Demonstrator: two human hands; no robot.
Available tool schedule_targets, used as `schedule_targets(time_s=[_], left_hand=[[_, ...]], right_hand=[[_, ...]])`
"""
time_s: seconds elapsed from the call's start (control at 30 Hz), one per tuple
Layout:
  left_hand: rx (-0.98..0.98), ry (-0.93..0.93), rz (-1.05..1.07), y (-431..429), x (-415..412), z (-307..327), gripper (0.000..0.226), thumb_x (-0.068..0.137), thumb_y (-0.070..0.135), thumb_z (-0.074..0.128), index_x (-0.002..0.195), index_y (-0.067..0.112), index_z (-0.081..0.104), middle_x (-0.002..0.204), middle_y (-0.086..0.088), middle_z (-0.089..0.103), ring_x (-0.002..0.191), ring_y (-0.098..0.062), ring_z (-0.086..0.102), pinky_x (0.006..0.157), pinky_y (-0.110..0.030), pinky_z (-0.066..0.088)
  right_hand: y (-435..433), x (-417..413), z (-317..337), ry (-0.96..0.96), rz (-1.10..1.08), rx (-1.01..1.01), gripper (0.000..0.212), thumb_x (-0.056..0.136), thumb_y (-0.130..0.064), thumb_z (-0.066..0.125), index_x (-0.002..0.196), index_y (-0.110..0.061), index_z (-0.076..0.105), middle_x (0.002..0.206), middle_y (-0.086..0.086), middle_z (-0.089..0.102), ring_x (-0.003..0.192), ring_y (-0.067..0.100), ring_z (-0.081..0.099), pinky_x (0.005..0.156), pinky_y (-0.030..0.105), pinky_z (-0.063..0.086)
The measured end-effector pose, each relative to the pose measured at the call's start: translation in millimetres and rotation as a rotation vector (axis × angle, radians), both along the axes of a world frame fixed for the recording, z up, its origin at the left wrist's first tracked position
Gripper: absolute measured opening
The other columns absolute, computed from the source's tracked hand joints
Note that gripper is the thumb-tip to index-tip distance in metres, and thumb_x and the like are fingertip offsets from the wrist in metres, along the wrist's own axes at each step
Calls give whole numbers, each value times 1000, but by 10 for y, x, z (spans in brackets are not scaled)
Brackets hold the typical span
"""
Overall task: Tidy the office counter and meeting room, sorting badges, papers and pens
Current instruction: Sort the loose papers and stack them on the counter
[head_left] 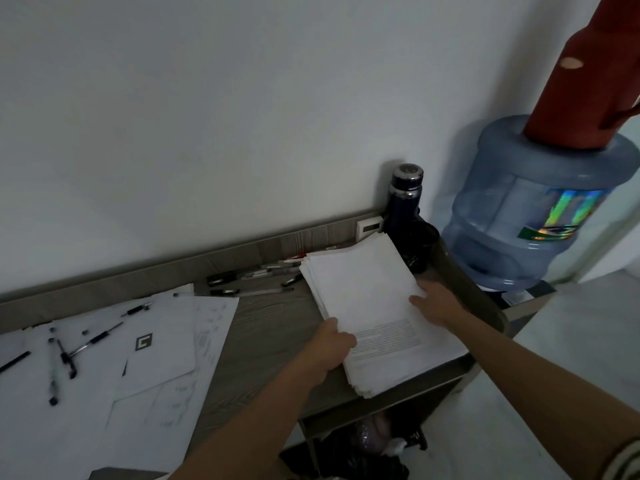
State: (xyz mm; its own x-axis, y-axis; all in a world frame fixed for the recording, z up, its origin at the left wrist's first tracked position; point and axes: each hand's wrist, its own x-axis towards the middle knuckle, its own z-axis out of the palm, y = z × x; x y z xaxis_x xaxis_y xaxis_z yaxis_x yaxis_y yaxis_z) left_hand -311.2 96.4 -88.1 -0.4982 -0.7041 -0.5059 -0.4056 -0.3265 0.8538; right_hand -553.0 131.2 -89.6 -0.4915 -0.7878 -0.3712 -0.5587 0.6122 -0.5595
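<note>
Left hand: the left hand (333, 347), arm stretched forward, curls round the near left edge of the paper stack (367, 299), thumb on top.
Right hand: the right hand (437, 303) lies at the stack's right edge, thumb on the top sheet; whether its fingers clamp the stack cannot be told.
Stack: on the right end of the table (270, 334), tilted, beside a dark bottle (406, 199).
Elsewhere: pens (242, 282) by the wall, loose sheets (156, 358) at left.

Head camera, wide-angle, looks down-forward, close over counter (263, 327) corner.
</note>
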Motion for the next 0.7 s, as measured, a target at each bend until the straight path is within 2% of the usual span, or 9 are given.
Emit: schedule_targets(time_s=[0.07, 0.13, 0.23, 0.27, 0.33, 0.4, 0.5, 0.6, 0.7], left_hand=[[4, -12, -5, -49, 40, -12, 32, 90, 0, 51, 121, 5, 55, 125, -9, 57, 115, -24, 55, 102, -32, 44], [15, -11, 28, -99, 108, -25, 23, 85, -2, 54, 103, 4, 66, 110, -12, 68, 102, -27, 63, 96, -40, 51], [-98, -71, 170, -178, 307, 22, 21, 85, -1, 55, 76, 16, 65, 81, -5, 66, 75, -17, 62, 73, -26, 51], [-153, -95, 233, -190, 433, 53, 23, 87, 0, 53, 77, 18, 63, 81, -4, 64, 73, -14, 59, 69, -26, 49], [-212, -130, 300, -276, 691, 64, 21, 89, 1, 52, 97, 14, 66, 91, -2, 64, 77, -11, 59, 65, -21, 49], [-278, -194, 359, -376, 1038, 72, 29, 90, 3, 52, 115, 13, 63, 107, -3, 65, 89, -15, 62, 71, -25, 53], [-387, -293, 426, -452, 1605, 154, 27, 91, 6, 53, 115, 12, 64, 116, -9, 64, 101, -23, 61, 91, -36, 51], [-465, -426, 452, -456, 2271, 152, 30, 93, 10, 51, 122, 11, 60, 124, -7, 57, 113, -23, 55, 98, -31, 42], [-516, -563, 404, -460, 2914, 65, 33, 94, 14, 53, 126, 11, 56, 132, -10, 50, 120, -25, 50, 100, -29, 37]], right_hand=[[-5, 14, 20, 53, 19, 5, 58, 100, -30, 48, 150, -7, 28, 154, 15, 32, 140, 31, 33, 114, 39, 26], [-20, 64, 51, 149, 20, -44, 54, 99, -30, 49, 147, -9, 34, 150, 14, 39, 137, 29, 39, 111, 38, 31], [-130, 277, 158, 260, 74, -211, 47, 98, -28, 52, 142, -16, 43, 144, 8, 47, 131, 25, 46, 106, 37, 37], [-191, 407, 185, 257, 111, -260, 45, 97, -27, 53, 141, -17, 45, 143, 6, 49, 129, 24, 47, 105, 36, 38], [-303, 659, 252, 232, 184, -330, 45, 96, -27, 55, 139, -16, 47, 137, 6, 54, 122, 22, 53, 101, 32, 39], [-435, 998, 319, 169, 250, -366, 46, 94, -26, 59, 137, -16, 49, 126, 5, 62, 111, 20, 59, 91, 28, 43], [-618, 1547, 382, 30, 354, -339, 47, 91, -24, 63, 136, -17, 51, 114, 6, 66, 99, 19, 62, 83, 26, 46], [-810, 2147, 289, -181, 382, -228, 50, 89, -25, 66, 135, -17, 50, 115, 9, 64, 97, 21, 64, 82, 33, 54], [-970, 2652, 169, -453, 255, -90, 42, 85, -26, 71, 122, -21, 52, 98, 5, 62, 80, 17, 61, 61, 29, 51]])
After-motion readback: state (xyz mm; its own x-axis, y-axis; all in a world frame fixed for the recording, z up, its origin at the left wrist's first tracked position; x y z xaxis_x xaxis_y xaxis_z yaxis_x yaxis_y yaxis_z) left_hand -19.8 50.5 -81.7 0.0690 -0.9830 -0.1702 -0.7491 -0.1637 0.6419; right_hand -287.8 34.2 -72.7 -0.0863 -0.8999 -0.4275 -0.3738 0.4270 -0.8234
